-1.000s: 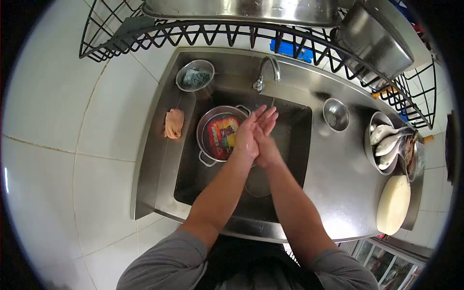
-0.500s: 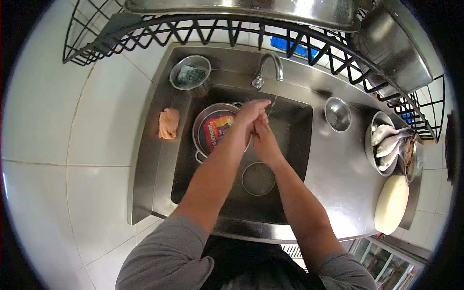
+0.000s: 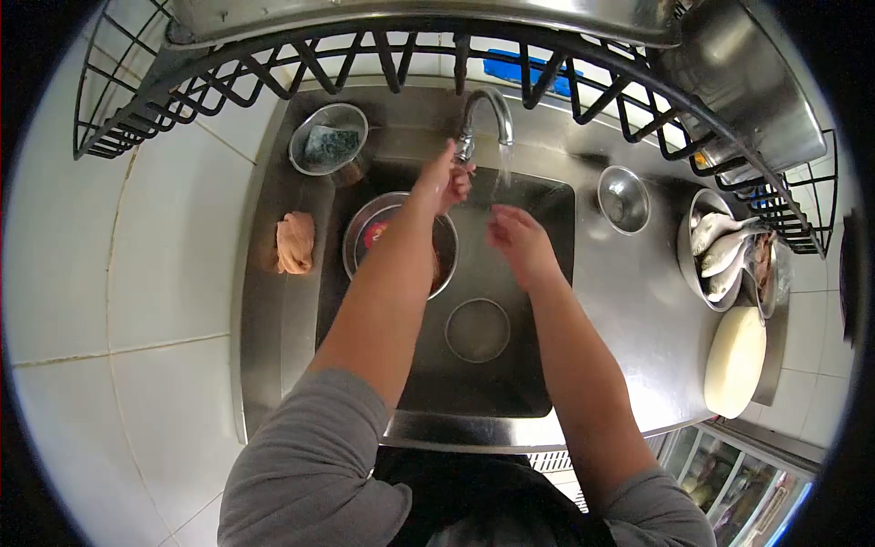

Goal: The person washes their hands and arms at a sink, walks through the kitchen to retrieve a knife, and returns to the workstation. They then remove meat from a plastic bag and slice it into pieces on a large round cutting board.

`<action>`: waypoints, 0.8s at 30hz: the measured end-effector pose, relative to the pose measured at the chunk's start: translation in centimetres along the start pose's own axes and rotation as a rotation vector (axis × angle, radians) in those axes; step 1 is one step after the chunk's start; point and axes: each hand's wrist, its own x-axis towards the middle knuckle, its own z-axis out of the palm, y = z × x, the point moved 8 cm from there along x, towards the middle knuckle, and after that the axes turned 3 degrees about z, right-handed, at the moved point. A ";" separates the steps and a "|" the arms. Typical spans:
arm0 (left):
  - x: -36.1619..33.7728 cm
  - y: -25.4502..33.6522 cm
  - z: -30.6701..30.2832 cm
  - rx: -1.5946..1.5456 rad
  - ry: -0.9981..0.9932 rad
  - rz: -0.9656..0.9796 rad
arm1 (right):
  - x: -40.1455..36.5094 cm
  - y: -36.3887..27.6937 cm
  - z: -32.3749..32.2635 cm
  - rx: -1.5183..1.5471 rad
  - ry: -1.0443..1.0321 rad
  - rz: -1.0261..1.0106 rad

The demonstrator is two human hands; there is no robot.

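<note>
A: Left edge of the sink (image 3: pixel 519 387) first. What do we log?

B: A peach-coloured cloth (image 3: pixel 295 242), bunched on the ledge. Next, a metal container (image 3: pixel 351 170) with a green scouring pad (image 3: pixel 331 146) in it.

A: And inside the basin?

B: We note a pot (image 3: pixel 353 239) partly under the left forearm. A red item (image 3: pixel 374 233) shows within; its contents we cannot tell.

A: Left hand (image 3: pixel 445 184)?

B: Thumb raised, fingers partly curled, close to the base of the tap (image 3: pixel 504 123). We cannot tell whether it touches or grips the handle.

A: State of the tap?

B: On. A stream of water (image 3: pixel 505 173) falls from its spout between the hands. We record the flow as started, not shut off. Below lies the round drain (image 3: pixel 478 330).

A: Right hand (image 3: pixel 521 239)?

B: Fingers loosely bent, just beside the stream, apart from the left; we see nothing in it.

A: Counter, rightward?

B: A small bowl (image 3: pixel 624 201), then a larger bowl (image 3: pixel 684 251) of fish (image 3: pixel 726 251), whole as far as we see. Neither hand is at them. Nearer us, a pale oblong block (image 3: pixel 736 363).
</note>
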 end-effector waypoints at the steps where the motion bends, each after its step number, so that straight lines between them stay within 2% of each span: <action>1: -0.6 -2.0 0.6 -0.352 -0.090 -0.103 | 1.0 -0.8 1.3 0.093 -0.002 0.007; 2: -1.3 -3.5 1.4 -0.703 -0.178 -0.204 | 1.9 -1.7 2.2 0.186 -0.005 0.014; 6: -5.1 -8.9 3.8 -0.818 -0.175 -0.191 | 5.0 -2.2 4.3 0.326 -0.155 0.063; 8: -5.2 -9.9 4.8 -0.858 -0.191 -0.183 | 5.7 -1.9 3.2 0.107 -0.023 0.028; 9: -4.9 -10.0 5.1 -0.852 -0.154 -0.168 | 4.9 -1.4 3.2 0.230 0.036 0.033; 10: -4.6 -9.9 5.2 -0.848 -0.119 -0.152 | 4.9 -0.8 2.2 0.216 0.029 0.041; 11: -4.4 -9.3 6.1 -1.047 -0.227 -0.196 | 4.6 -0.4 2.5 0.331 -0.226 0.108; 12: -4.4 -8.9 5.9 -1.066 -0.219 -0.190 | 3.7 -0.2 3.3 0.444 -0.478 0.181; 13: -4.7 -7.9 6.3 -1.119 -0.331 -0.180 | 2.9 -0.7 2.4 0.318 -0.154 0.218; 14: -5.2 -6.7 6.8 -1.166 -0.445 -0.166 | 1.8 -1.5 2.9 0.302 -0.160 0.225; 16: -5.6 -5.6 7.9 -1.210 -0.390 -0.115 | 0.9 -4.0 3.2 -0.055 -0.172 0.078; 17: -5.7 -5.2 8.4 -1.244 -0.338 -0.079 | 1.2 -4.6 2.8 -0.228 -0.209 0.147; 20: -5.1 -5.6 9.5 -1.142 -0.252 0.004 | -1.4 -8.6 4.5 -0.332 -0.357 0.068; 21: -4.9 -4.9 10.1 -1.145 -0.250 0.011 | -2.7 -9.9 4.7 -0.274 -0.317 0.001; 22: -4.7 -3.9 10.4 -0.985 -0.204 0.013 | -3.7 -9.0 4.5 -0.275 -0.321 0.001; 23: -4.4 -3.0 10.5 -0.824 -0.159 0.013 | -4.3 -8.2 2.7 -0.299 -0.123 -0.069; 24: -3.5 -2.0 10.7 -0.824 -0.157 0.015 | -5.3 -7.2 0.9 -0.322 0.076 -0.139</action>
